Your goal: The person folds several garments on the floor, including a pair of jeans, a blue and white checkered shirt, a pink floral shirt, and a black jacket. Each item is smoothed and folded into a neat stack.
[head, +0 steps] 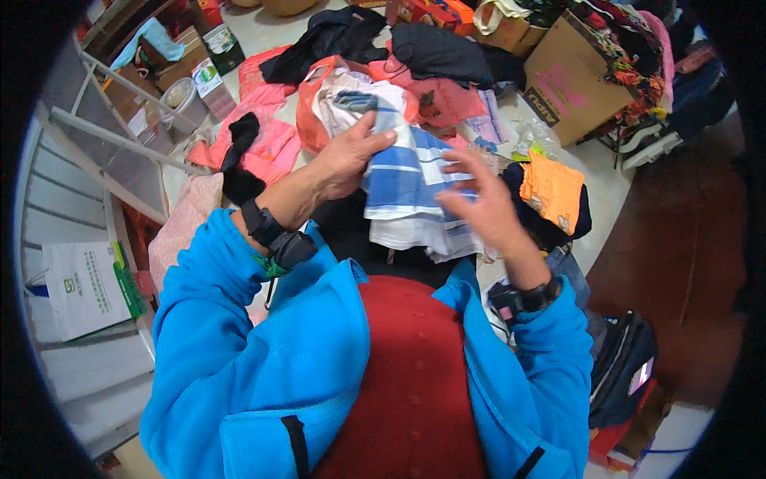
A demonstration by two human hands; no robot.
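A blue and white checked cloth hangs in front of me, its upper edge pinched between the thumb and fingers of my left hand. My right hand, blurred, is at the cloth's right side with its fingers spread; whether it touches the cloth is unclear. Below lies white fabric. Just beyond my left hand, an orange-red bag holds light-coloured clothes. To the right of my right hand, a folded orange garment rests on dark cloth.
Pink clothing and a black garment lie at left. Dark clothes are heaped at the far side. A cardboard box leans by piled garments at upper right. A metal frame stands at left, and a dark backpack at lower right.
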